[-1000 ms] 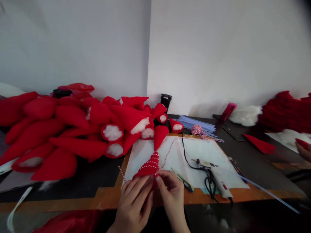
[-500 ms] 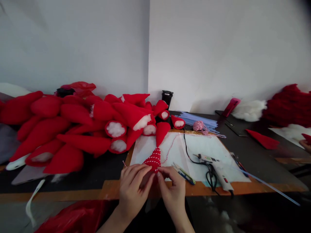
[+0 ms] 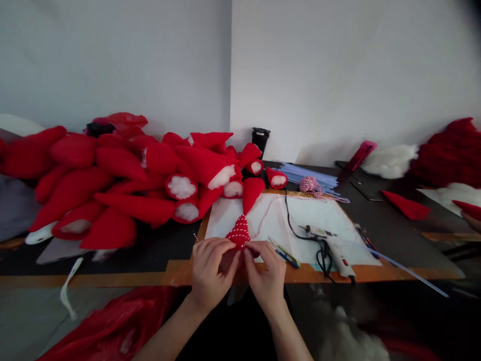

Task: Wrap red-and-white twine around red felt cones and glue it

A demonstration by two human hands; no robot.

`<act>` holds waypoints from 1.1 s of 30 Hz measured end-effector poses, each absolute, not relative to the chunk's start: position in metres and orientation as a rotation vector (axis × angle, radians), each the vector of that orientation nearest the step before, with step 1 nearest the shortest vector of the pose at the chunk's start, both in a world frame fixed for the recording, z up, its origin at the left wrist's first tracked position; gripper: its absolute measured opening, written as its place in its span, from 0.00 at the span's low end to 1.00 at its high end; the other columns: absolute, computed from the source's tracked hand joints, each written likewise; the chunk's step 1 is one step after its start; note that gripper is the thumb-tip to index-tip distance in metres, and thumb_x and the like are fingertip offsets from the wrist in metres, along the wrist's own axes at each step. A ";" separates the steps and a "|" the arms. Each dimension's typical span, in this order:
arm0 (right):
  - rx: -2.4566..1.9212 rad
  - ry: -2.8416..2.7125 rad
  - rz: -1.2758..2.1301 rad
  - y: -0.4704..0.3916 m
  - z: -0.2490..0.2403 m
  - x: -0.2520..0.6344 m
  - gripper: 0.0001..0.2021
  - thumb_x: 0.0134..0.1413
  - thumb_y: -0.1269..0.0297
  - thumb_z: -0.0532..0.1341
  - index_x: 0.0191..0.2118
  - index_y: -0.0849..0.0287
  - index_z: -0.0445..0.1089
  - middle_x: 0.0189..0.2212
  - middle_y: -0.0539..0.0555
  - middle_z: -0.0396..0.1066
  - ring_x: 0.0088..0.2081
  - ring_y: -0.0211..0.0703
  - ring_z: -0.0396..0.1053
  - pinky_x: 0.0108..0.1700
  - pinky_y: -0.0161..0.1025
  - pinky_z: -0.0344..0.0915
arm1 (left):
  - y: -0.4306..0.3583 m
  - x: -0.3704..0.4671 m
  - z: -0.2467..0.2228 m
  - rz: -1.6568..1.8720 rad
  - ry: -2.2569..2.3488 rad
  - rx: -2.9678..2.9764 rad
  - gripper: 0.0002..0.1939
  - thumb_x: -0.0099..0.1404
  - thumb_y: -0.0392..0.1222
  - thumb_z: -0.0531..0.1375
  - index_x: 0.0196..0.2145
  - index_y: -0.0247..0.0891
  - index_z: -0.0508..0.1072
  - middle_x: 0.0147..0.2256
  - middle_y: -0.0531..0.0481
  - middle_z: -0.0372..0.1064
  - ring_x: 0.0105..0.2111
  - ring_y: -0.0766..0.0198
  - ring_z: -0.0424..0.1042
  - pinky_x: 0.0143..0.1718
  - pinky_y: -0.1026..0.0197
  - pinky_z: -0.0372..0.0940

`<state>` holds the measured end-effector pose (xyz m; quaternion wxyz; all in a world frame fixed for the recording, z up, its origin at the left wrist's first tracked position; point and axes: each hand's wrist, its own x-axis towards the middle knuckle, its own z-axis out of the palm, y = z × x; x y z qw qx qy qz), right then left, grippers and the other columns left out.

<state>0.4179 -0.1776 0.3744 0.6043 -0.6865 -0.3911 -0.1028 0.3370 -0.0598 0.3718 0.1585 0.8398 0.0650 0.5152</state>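
A red felt cone (image 3: pixel 239 229) wound with red-and-white cord points away from me at the front of the white sheet. My left hand (image 3: pixel 213 271) grips the cone's near end from the left, fingers closed round it. On the right, my right hand (image 3: pixel 266 273) pinches the same near end, at the cord. From there the twisted cord (image 3: pixel 263 220) runs back to a small ball of cord (image 3: pixel 311 185). The cone's bottom edge is partly hidden by my fingers. Just beyond its tip lies a plain red cone (image 3: pixel 253 194).
Stuffed red cones (image 3: pixel 124 165) are piled at the left. Snips (image 3: pixel 284 253) and a glue gun (image 3: pixel 334 250) lie on the sheet (image 3: pixel 300 215) at the right. Behind are clear sticks (image 3: pixel 308 175) and a black container (image 3: pixel 260 141). Another person's hand (image 3: pixel 469 220) shows at the right edge.
The view has tilted down a little, so the table stands higher in the picture. Both hands keep their hold on the wound cone, with little change in the fingers.
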 end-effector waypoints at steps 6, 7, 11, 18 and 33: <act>-1.675 -0.998 -0.262 -0.186 0.368 0.424 0.14 0.62 0.75 0.57 0.48 0.56 0.74 0.38 0.57 0.76 0.39 0.44 0.73 0.41 0.41 0.72 | -0.051 0.332 0.370 1.364 0.116 2.453 0.11 0.64 0.32 0.63 0.44 0.40 0.73 0.40 0.47 0.77 0.41 0.56 0.75 0.47 0.51 0.63; -1.684 -1.002 -0.262 -0.187 0.368 0.424 0.14 0.62 0.75 0.57 0.48 0.56 0.74 0.38 0.57 0.76 0.39 0.45 0.74 0.41 0.41 0.72 | -0.051 0.332 0.370 1.364 0.108 2.455 0.09 0.65 0.31 0.62 0.43 0.40 0.73 0.38 0.48 0.77 0.40 0.57 0.75 0.46 0.51 0.64; -1.696 -1.009 -0.290 -0.189 0.370 0.424 0.11 0.62 0.72 0.60 0.47 0.55 0.73 0.36 0.55 0.76 0.38 0.45 0.73 0.40 0.42 0.72 | -0.051 0.334 0.373 1.376 0.118 2.443 0.08 0.65 0.30 0.61 0.40 0.40 0.74 0.36 0.49 0.78 0.38 0.58 0.75 0.46 0.52 0.64; -1.728 -1.091 -0.380 -0.182 0.370 0.425 0.12 0.62 0.71 0.61 0.48 0.53 0.75 0.37 0.56 0.70 0.38 0.44 0.70 0.38 0.41 0.70 | -0.053 0.330 0.372 1.375 0.109 2.430 0.09 0.65 0.30 0.61 0.41 0.40 0.74 0.38 0.49 0.78 0.40 0.59 0.75 0.47 0.52 0.65; -1.625 -0.769 0.260 -0.197 0.360 0.434 0.22 0.65 0.56 0.59 0.62 0.54 0.62 0.52 0.61 0.70 0.45 0.47 0.73 0.40 0.40 0.74 | -0.051 0.316 0.356 1.217 0.318 2.245 0.19 0.64 0.36 0.61 0.53 0.37 0.66 0.50 0.38 0.71 0.50 0.50 0.72 0.51 0.46 0.69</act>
